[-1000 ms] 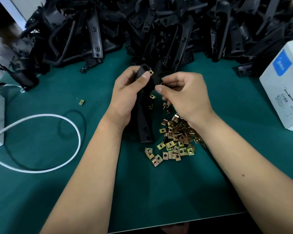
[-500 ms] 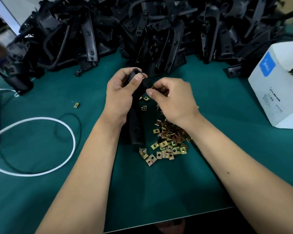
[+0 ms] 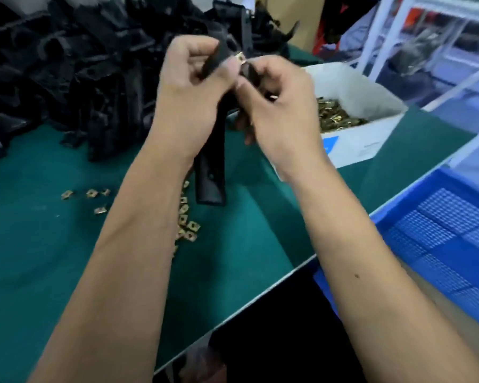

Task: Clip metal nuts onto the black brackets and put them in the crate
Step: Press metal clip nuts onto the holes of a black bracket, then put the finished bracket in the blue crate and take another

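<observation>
My left hand grips the upper part of a long black bracket, held upright above the green table. A brass metal nut sits at the bracket's top edge. My right hand pinches the bracket just below that nut, fingers curled. Several loose nuts lie on the table under my left forearm, a few more nuts to the left. The blue crate stands beyond the table's right edge.
A big heap of black brackets fills the back left of the table. A white box of nuts stands behind my right hand. White shelving is at the far right. The table's front edge runs diagonally.
The view has swung to the right, bringing the blue crate and the open box of nuts into sight. Both hands have lifted the bracket higher, still gripping it.
</observation>
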{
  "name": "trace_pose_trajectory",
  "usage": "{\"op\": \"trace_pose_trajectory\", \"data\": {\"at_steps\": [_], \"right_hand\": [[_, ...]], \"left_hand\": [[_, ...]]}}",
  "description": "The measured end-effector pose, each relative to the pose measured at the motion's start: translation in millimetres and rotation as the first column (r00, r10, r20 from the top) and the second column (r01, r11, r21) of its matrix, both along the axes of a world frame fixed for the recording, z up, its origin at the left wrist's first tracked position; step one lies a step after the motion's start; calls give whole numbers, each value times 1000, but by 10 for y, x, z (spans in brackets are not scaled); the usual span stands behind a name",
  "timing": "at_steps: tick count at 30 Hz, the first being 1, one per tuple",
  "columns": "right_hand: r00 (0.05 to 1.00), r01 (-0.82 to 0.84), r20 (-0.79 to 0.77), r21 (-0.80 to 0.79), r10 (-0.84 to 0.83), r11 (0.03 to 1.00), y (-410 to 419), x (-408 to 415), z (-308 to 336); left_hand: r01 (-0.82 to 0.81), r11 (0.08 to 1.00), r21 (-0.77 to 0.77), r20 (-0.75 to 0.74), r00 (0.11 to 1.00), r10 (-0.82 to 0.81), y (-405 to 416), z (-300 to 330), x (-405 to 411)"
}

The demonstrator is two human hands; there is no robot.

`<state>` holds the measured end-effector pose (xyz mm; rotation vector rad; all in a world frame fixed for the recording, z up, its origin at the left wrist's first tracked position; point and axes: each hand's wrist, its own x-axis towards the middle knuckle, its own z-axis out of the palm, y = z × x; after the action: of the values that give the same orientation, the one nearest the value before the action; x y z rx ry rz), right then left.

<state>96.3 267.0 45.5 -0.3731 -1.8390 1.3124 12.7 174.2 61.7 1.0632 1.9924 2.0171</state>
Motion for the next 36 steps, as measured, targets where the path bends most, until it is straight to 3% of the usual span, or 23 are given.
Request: {"op": "trace_pose_trajectory", "data": {"at_steps": [4, 6, 9, 11, 15, 17, 19, 21, 23, 25, 29, 32, 36], "right_hand": [[952, 226, -175, -159, -253, 961, 731, 948, -2], [918, 291, -177, -308, -355, 906, 997, 1378, -213], [821, 467, -43, -524, -569, 713, 1340, 2086, -760], [738, 587, 138, -613, -660, 528, 1490, 2513, -1287], [605, 639, 440, -765, -663, 75, 1524, 3134, -2362], [578, 640, 532, -766, -618, -62, 1470, 3331, -2787], [547, 734, 657, -674, -519, -81, 1377, 3486, -3068], [472, 854, 805, -519, -359, -41, 1237, 3598, -3273], [398, 904, 871, -425, -289, -36, 1098, 3666, -3363], [358, 922, 886, -385, -295, -35, 1049, 3653, -3361], [366, 929, 863, -358, -349, 90, 1193, 3399, -3106], [377, 925, 790, -298, -484, 235, 1384, 3121, -2661], [360, 918, 675, -136, -643, 372, 1512, 2699, -1844]], "left_hand": [[308, 919, -245, -159, 923, -351, 791, 150, 809], [366, 850, -378, -193, 867, -459, 1104, 78, 1189], [361, 721, -592, -237, 777, -584, 1605, -255, 1885], [383, 589, -711, -157, 730, -665, 1828, -611, 2270], [472, 289, -833, 137, 681, -719, 1986, -1463, 2671], [469, 187, -863, 204, 662, -721, 1966, -1832, 2745], [423, 122, -898, 206, 648, -733, 1929, -2107, 2786], [360, 60, -931, 198, 636, -746, 1878, -2288, 2790], [326, 17, -945, 200, 618, -760, 1850, -2378, 2801], [326, 36, -945, 181, 608, -773, 1863, -2387, 2814], [359, 155, -920, 127, 650, -750, 1909, -2231, 2800], [395, 338, -855, 71, 733, -677, 1937, -1989, 2739], [436, 637, -636, -14, 818, -575, 1902, -1446, 2532]]}}
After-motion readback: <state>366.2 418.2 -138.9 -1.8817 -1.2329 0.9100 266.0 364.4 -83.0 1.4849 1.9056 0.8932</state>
